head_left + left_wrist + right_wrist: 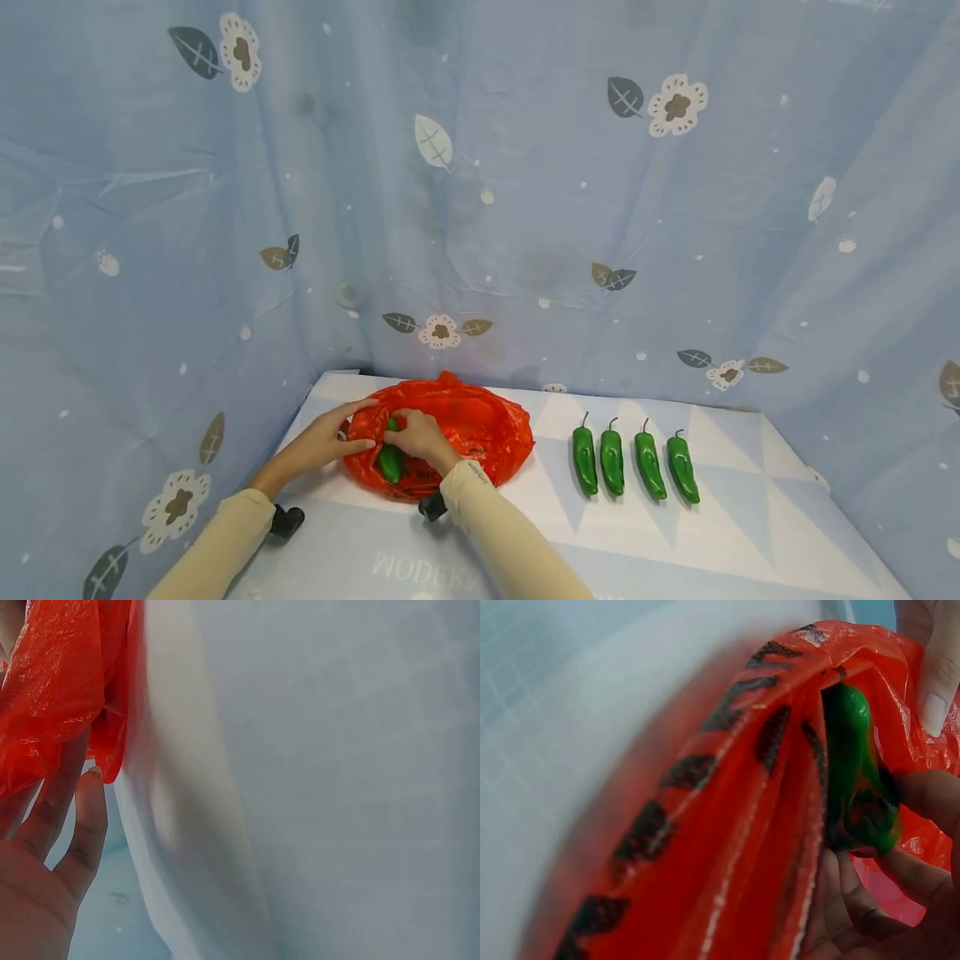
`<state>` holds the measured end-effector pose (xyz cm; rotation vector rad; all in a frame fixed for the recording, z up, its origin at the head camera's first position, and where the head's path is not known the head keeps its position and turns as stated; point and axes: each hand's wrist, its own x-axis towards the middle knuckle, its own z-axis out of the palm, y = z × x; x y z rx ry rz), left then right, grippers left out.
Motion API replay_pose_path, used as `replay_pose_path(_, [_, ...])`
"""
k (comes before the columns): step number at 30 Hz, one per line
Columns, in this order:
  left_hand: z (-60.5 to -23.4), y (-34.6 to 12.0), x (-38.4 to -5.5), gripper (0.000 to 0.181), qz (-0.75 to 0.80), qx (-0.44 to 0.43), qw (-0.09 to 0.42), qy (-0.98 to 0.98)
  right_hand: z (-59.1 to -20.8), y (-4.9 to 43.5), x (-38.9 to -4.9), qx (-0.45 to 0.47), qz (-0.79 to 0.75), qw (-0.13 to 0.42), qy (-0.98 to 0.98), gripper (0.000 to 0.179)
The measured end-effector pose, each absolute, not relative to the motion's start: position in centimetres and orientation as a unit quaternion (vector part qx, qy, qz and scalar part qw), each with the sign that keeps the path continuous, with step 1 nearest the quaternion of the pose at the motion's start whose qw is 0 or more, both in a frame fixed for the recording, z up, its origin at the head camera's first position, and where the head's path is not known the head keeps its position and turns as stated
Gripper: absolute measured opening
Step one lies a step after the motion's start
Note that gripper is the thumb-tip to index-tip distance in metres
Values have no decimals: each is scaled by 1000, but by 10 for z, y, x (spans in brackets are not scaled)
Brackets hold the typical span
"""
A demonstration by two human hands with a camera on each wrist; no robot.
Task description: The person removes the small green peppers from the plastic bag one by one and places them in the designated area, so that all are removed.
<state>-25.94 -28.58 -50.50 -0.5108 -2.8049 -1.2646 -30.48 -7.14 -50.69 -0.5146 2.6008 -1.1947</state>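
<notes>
An open red plastic bag [491, 425] with dark printing lies at the left of the table, its mouth spread wide. At its left rim my left hand [322, 440] holds the plastic, thumb on the inner side and fingers outside; the left wrist view has those fingers [52, 799] partly hidden behind the red film. My right hand [422, 437] grips a green chili pepper [390, 462] within the bag's mouth. Close up in the right wrist view, the right fingers [919, 874] wrap the pepper's lower end, its stem pointing away, and a fold of bag covers one side.
Several green chili peppers [611, 461] stand in a row on the white and blue patterned tabletop [510, 508], right of the bag, stems toward the back. A blue floral curtain [517, 208] hangs behind and along both sides. Black devices [287, 522] sit at the wrists.
</notes>
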Motion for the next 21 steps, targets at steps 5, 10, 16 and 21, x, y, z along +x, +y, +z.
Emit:
replay_pose_path(5, [-504, -286, -259, 72, -402, -163, 11, -901, -505, -71, -303, -163, -426, 122, 881, 41])
replay_pose_path(10, [-505, -286, -258, 71, -407, -164, 11, -899, -506, -69, -300, -153, -442, 123, 876, 31])
replay_pose_path(16, [-507, -286, -261, 71, -410, -169, 16, -896, -503, -64, -301, -137, -453, 101, 875, 28])
replay_pose_path(21, [-509, -286, -263, 71, -414, -166, 17, -895, -500, -60, -302, -134, -446, 97, 880, 25])
